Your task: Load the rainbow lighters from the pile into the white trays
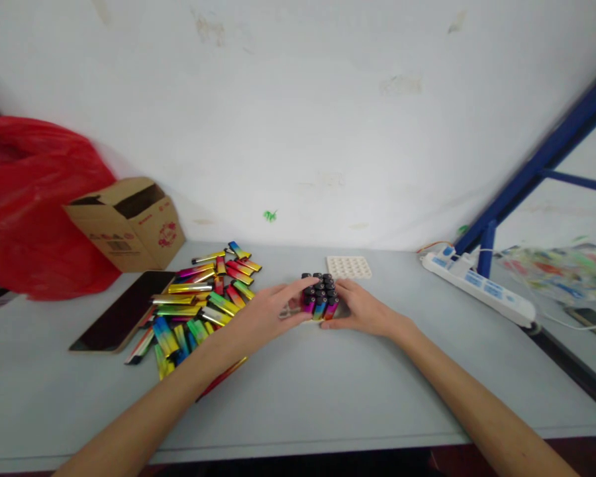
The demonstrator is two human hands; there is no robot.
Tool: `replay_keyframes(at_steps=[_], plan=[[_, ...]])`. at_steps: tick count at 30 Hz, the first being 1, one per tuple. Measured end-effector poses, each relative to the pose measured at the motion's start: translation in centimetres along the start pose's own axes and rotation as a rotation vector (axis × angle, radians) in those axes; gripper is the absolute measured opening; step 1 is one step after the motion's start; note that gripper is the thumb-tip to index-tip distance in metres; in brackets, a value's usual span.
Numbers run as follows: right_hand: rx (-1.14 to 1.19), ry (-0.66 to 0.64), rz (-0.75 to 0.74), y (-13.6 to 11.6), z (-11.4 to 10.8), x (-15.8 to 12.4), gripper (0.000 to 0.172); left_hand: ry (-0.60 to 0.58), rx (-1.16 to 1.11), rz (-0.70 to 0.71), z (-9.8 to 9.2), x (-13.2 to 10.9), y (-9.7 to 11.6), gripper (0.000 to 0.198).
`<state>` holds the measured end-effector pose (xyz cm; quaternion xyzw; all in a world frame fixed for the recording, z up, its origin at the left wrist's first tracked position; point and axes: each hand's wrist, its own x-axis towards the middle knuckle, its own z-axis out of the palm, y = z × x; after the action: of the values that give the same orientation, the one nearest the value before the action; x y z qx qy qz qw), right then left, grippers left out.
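A red bag [24, 199] is noted far left of the bundle [320, 295], against the wall. A cardboard box [129, 225], open on its side, is seen well left of the bundle and farther back. A dark flat slab [124, 311] is laid on the table [302, 397] left of the bundle, level with it. A pile [198, 298] of loose, rainbow-coloured lighters is spread just left of the bundle, partly covered by the left forearm. The left hand [265, 315] is pressed against the bundle's left side, fingers curled round it. The bundle itself, a tight block of upright lighters with black caps, is stood on the table at centre and is gripped from both sides. The right hand [362, 308] is cupped against the bundle's right side, grasping it. A white dimpled tray [348, 266] is found just behind the bundle, slightly right. A white power strip [477, 285] is laid well right of the bundle, below a blue frame [541, 159].
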<state>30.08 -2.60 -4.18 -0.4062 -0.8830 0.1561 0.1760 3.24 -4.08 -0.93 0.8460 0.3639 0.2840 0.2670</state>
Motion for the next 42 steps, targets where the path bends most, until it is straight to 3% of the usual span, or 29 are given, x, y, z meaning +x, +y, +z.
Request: replay_keyframes(at_steps=[3, 6, 11, 14, 18, 26, 30, 34, 37, 42], plan=[[0.002, -0.006, 0.009, 0.0, 0.0, 0.0, 0.057, 0.117, 0.087, -0.047, -2.0, 0.5, 0.0, 0.045], [0.016, -0.005, 0.007, 0.1, 0.1, 0.1, 0.056, 0.232, 0.262, -0.094, -5.2, 2.0, -1.8, 0.036], [-0.005, 0.000, 0.008, 0.1, 0.2, 0.1, 0.058, 0.097, 0.590, -0.290, -9.6, 4.8, -8.8, 0.051], [-0.009, 0.009, 0.008, 0.1, 0.2, 0.1, 0.058, 0.015, 0.587, -0.360, -10.2, 5.4, -12.4, 0.069], [-0.024, 0.009, 0.013, 0.1, 0.2, 0.2, 0.058, -0.023, 0.564, -0.346, -9.3, 5.1, -13.9, 0.062], [-0.010, 0.016, 0.005, 0.1, 0.3, 0.2, 0.058, -0.064, 0.557, -0.296, -8.5, 3.9, -11.4, 0.066], [-0.005, 0.019, -0.001, 0.2, 0.3, 0.2, 0.058, 0.128, 0.440, -0.214, -9.0, 3.9, -9.4, 0.061], [-0.011, 0.020, 0.006, 0.1, 0.3, 0.2, 0.059, 0.258, -0.005, -0.207, -8.3, 3.5, -6.2, 0.061], [-0.007, 0.016, 0.008, 0.0, 0.1, 0.1, 0.058, 0.265, -0.390, -0.238, -6.5, 3.1, -3.8, 0.060], [0.002, -0.001, 0.012, -0.2, -0.1, 0.1, 0.059, 0.306, -0.774, -0.359, -3.1, 2.4, -1.7, 0.042]])
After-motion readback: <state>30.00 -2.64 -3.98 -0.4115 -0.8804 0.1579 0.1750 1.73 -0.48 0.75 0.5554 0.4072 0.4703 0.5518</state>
